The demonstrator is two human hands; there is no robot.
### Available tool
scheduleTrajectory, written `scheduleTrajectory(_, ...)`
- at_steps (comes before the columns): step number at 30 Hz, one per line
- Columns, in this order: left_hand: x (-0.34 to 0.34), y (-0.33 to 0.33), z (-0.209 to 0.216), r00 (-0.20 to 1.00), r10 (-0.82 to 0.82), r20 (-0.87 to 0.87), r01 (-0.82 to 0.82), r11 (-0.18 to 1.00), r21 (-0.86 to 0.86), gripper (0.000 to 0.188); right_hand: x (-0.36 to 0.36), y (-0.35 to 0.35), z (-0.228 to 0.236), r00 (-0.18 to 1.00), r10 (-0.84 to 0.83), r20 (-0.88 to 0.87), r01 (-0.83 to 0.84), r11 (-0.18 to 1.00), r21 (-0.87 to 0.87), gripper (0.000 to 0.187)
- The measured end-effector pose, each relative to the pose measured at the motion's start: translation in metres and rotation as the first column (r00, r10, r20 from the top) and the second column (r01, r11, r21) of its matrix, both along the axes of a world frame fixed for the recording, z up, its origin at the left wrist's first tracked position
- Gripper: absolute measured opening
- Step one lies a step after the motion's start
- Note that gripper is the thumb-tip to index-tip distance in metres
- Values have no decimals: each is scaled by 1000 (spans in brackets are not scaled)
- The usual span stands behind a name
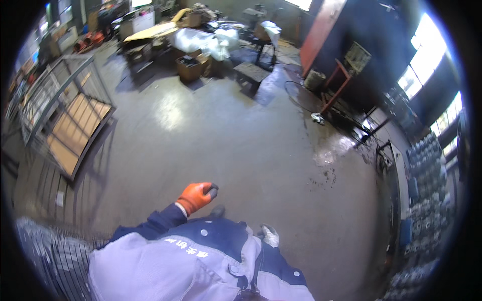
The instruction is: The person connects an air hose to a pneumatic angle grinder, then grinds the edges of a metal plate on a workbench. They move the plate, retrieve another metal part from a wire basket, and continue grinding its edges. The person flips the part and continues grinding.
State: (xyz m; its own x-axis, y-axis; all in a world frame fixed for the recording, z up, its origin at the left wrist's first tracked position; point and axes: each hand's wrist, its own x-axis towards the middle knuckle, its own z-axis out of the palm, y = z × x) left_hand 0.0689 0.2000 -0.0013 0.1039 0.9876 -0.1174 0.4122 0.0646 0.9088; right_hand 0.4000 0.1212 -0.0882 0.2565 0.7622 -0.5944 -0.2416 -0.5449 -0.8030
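In front of my body, above the grey floor (226, 150), hangs my left hand (197, 197) in an orange glove with dark grey fingertips. Its fingers are loosely bent and somewhat apart, with nothing visible in them. My right hand (270, 236), in a whitish glove, is lower down beside my jacket (165, 266). The jacket and sleeve hide part of that hand, and its fingers are too small and blurred to read. Neither hand touches any object that I can see. A dark shoe tip (218, 210) shows just below the left glove.
On the left stands a metal cage (93, 75) with a brown board (75, 133) inside. Wire mesh (60, 256) is close at lower left. Ahead are a cardboard box (189, 69), a low bench (252, 72) and plastic sheeting (201, 42). Stacked metal parts (427, 200) line the right.
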Motion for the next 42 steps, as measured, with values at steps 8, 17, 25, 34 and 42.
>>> scheduleTrajectory(8, 56, 183, 16, 993, -112, 25, 112, 993, -27, 30, 52, 170, 53, 990, -97, 100, 93, 994, 50, 18)
scheduleTrajectory(17, 161, 359, 26, 945, -307, -114, 309, 951, -2, 63, 208, 261, -1, 706, -701, -100, 704, 710, -5, 13)
scheduleTrajectory(25, 290, 535, 65, 976, -217, 15, 212, 933, -290, 70, 335, 451, 5, 572, -734, -365, 777, 628, -44, 10)
scheduleTrajectory(34, 316, 682, 36, 980, 27, -198, -63, 982, -178, 54, 364, 760, 82, 729, -377, -572, 411, 909, -76, 17)
scheduleTrajectory(42, 329, 873, -16, 968, 245, -56, -251, 946, -204, 47, 384, 976, 92, 768, -366, -525, 358, 926, -121, 13)
